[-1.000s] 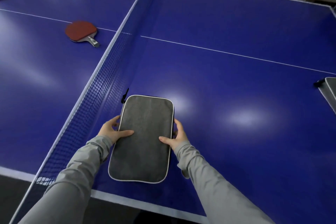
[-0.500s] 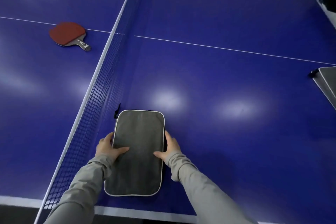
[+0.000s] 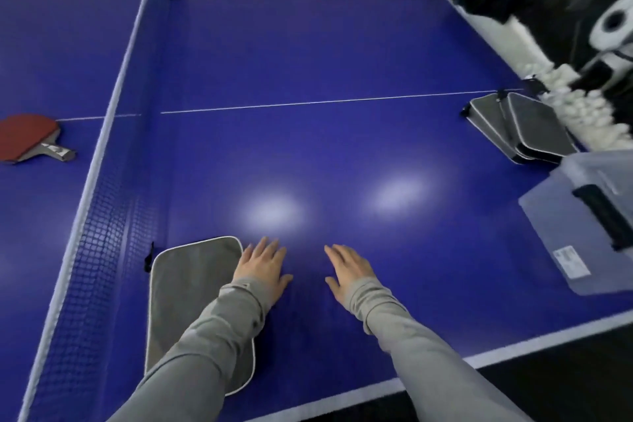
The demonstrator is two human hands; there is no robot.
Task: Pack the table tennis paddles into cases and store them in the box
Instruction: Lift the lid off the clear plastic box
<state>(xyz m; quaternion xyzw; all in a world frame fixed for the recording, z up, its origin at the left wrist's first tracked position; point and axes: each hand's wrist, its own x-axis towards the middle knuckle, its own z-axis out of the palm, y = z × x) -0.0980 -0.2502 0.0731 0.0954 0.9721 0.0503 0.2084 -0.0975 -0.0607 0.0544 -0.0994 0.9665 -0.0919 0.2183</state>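
A grey paddle case (image 3: pixel 186 288) with white piping lies flat on the blue table beside the net, near the front edge. My left hand (image 3: pixel 262 271) hovers with straight fingers just right of the case, its sleeve crossing over the case. My right hand (image 3: pixel 347 271) is open over bare table further right, holding nothing. A red paddle (image 3: pixel 29 137) lies across the net at the left. A stack of grey cases (image 3: pixel 524 127) sits at the far right. A clear plastic box (image 3: pixel 589 226) stands at the right edge.
The net (image 3: pixel 102 209) runs from front left to the back along the case's left side. White balls (image 3: pixel 579 103) and a white machine (image 3: pixel 613 24) crowd the right end. The table's front edge (image 3: pixel 376 387) is close to my arms.
Both hands have let go of the grey case and moved right of it. The view has swung right, bringing the case stack and plastic box into sight.
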